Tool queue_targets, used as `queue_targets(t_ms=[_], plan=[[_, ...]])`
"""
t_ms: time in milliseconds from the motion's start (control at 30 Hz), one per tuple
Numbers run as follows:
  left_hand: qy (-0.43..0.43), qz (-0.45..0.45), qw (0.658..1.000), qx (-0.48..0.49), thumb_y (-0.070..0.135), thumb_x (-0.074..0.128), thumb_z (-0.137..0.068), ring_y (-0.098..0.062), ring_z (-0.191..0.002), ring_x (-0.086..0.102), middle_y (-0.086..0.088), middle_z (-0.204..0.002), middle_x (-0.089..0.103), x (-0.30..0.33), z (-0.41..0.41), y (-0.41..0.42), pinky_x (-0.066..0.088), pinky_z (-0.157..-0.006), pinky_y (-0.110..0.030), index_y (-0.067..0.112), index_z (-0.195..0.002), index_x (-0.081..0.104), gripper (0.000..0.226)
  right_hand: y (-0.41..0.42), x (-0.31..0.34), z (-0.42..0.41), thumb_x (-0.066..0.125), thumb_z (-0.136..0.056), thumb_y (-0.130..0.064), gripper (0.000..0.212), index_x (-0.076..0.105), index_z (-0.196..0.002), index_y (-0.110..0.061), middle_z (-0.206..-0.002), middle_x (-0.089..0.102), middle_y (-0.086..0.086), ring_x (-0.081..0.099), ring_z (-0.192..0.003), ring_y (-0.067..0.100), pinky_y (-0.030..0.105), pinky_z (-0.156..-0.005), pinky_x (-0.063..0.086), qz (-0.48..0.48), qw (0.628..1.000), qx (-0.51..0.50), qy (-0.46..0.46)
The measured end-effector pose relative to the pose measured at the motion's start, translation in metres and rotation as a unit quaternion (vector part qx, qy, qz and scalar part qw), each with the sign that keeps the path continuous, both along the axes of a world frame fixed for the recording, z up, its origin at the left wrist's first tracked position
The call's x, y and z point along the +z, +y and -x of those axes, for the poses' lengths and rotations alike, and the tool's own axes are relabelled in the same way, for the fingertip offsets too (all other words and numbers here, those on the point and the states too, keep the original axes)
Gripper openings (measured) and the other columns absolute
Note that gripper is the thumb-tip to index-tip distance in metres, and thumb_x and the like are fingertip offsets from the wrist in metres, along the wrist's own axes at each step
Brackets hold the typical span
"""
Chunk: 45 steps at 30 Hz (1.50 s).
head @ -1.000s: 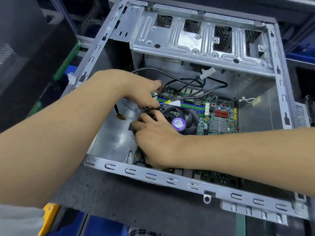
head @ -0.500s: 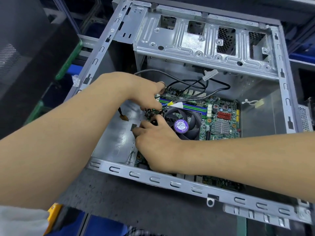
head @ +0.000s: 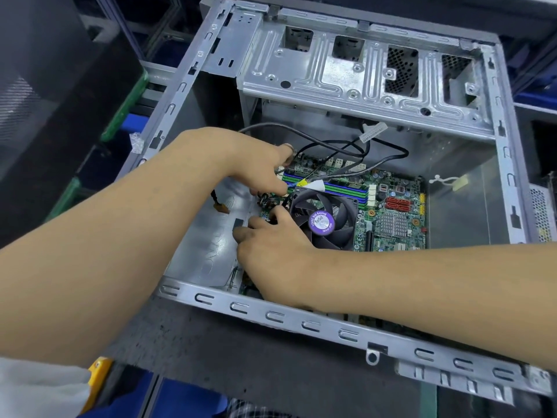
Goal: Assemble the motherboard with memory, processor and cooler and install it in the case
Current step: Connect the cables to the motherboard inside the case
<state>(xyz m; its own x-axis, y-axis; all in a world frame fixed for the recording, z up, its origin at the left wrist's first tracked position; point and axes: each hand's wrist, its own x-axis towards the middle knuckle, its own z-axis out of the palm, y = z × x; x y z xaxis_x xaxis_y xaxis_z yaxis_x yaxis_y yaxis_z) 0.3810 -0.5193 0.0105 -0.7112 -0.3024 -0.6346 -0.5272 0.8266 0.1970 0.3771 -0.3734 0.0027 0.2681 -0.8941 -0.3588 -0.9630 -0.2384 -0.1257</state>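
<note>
Mid-frame, we've got the motherboard (head: 388, 212) sitting inside the case (head: 346, 76), our left hand (head: 253, 164) and right hand (head: 274, 245) curled beside the cooler (head: 324, 220), but can't tell what either grip holds.

The dark grey counter (head: 271, 372) is scuffed and speckled, lit evenly from above with no hard shadows. To the left stands a big black panel (head: 45, 101), with green-edged trays (head: 126, 107) and blue bins (head: 132, 122) stacked beside it. More blue bins (head: 187, 399) sit below the counter's near edge, by a yellow piece (head: 99, 375). At far right a perforated metal box (head: 542, 215) shows.
</note>
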Motion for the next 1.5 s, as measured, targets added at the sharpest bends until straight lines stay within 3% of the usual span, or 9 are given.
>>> queue_targets(t_ms=[333, 500, 700, 900, 1067, 1167, 1267, 1367, 1500], plan=[[-0.003, 0.006, 1.000, 0.007, 0.039, 0.053, -0.092, -0.018, -0.069, 0.056, -0.004, -0.083, 0.065, 0.001, 0.000, 0.000, 0.041, -0.058, -0.029, 0.021, -0.144, 0.018, 0.066, -0.009, 0.005, 0.006, 0.061, -0.083, -0.016, 0.025, 0.058, -0.107, -0.015, -0.122, 0.052, 0.001, 0.041, -0.118, 0.023, 0.044, -0.095, 0.026, -0.035, 0.999, 0.015, 0.018], [-0.011, 0.005, 1.000, 0.004, 0.038, 0.053, -0.091, -0.023, -0.073, 0.056, -0.006, -0.086, 0.066, 0.001, 0.000, 0.000, 0.046, -0.067, -0.035, 0.021, -0.140, 0.023, 0.059, -0.013, 0.010, 0.018, 0.079, -0.069, -0.035, 0.030, 0.055, -0.082, -0.023, -0.112, 0.053, -0.004, 0.045, -0.110, 0.020, 0.037, -0.078, 0.025, -0.040, 0.995, 0.086, 0.020], [-0.016, 0.004, 1.000, -0.001, 0.039, 0.053, -0.092, -0.023, -0.071, 0.055, -0.005, -0.084, 0.067, 0.002, 0.000, 0.000, 0.048, -0.069, -0.039, 0.022, -0.135, 0.028, 0.053, -0.015, 0.013, 0.026, 0.080, -0.065, -0.024, 0.018, 0.068, -0.078, -0.029, -0.109, 0.052, -0.011, 0.043, -0.112, 0.014, 0.042, -0.088, 0.034, -0.056, 0.992, 0.105, -0.035], [-0.005, -0.004, 1.000, 0.005, 0.039, 0.053, -0.093, -0.016, -0.061, 0.051, -0.001, -0.071, 0.061, 0.003, 0.001, 0.000, 0.036, -0.054, -0.030, 0.023, -0.138, 0.027, 0.054, -0.011, 0.011, 0.031, 0.074, -0.071, -0.030, 0.011, 0.070, -0.080, -0.033, -0.103, 0.052, -0.013, 0.045, -0.109, 0.011, 0.045, -0.089, 0.034, -0.035, 0.991, 0.125, -0.037], [0.021, 0.020, 0.999, -0.017, 0.037, 0.050, -0.095, -0.021, -0.084, 0.051, 0.001, -0.096, 0.061, 0.010, -0.001, -0.001, 0.041, -0.072, -0.033, 0.017, -0.132, 0.043, 0.042, -0.007, 0.018, 0.044, 0.065, -0.082, -0.033, 0.001, 0.065, -0.083, -0.033, -0.088, 0.062, -0.014, 0.050, -0.101, 0.010, 0.035, -0.092, 0.026, 0.008, 0.990, 0.113, -0.080], [0.124, 0.050, 0.991, -0.011, 0.032, 0.047, -0.097, -0.025, -0.095, 0.057, -0.008, -0.106, 0.064, 0.022, -0.009, 0.005, 0.046, -0.083, -0.034, 0.009, -0.114, 0.059, 0.031, 0.000, 0.029, 0.054, 0.071, -0.079, -0.036, 0.007, 0.072, -0.086, -0.033, -0.090, 0.047, -0.016, 0.041, -0.101, 0.009, 0.030, -0.084, 0.030, 0.047, 0.983, 0.086, -0.153], [0.245, 0.057, 0.967, 0.045, 0.035, 0.048, -0.096, -0.024, -0.078, 0.057, -0.008, -0.079, 0.062, 0.031, -0.018, 0.023, 0.042, -0.064, -0.031, 0.006, -0.082, 0.065, 0.036, 0.012, 0.036, 0.062, 0.074, -0.076, -0.036, 0.010, 0.075, -0.086, -0.032, -0.091, 0.040, -0.010, 0.040, -0.093, 0.009, 0.029, -0.069, 0.036, 0.059, 0.977, 0.025, -0.202], [0.105, -0.092, 0.980, 0.141, 0.051, 0.044, -0.093, -0.020, -0.048, 0.055, -0.009, -0.061, 0.065, 0.037, -0.025, 0.043, 0.044, -0.042, -0.025, 0.003, -0.068, 0.068, 0.060, 0.017, 0.036, 0.066, 0.071, -0.079, -0.042, 0.013, 0.073, -0.091, -0.040, -0.089, 0.060, -0.015, 0.051, -0.086, 0.005, 0.028, -0.064, 0.043, 0.025, 0.980, -0.047, -0.190], [0.014, -0.216, 0.959, 0.182, 0.022, 0.058, -0.082, -0.008, -0.031, 0.044, -0.005, -0.054, 0.065, 0.031, -0.032, 0.049, 0.032, -0.037, -0.014, 0.004, -0.065, 0.069, 0.028, 0.020, 0.034, 0.061, 0.078, -0.076, -0.026, 0.016, 0.075, -0.091, -0.029, -0.070, 0.065, -0.018, 0.055, -0.065, -0.009, 0.008, -0.063, 0.044, -0.041, 0.949, -0.141, -0.278]])
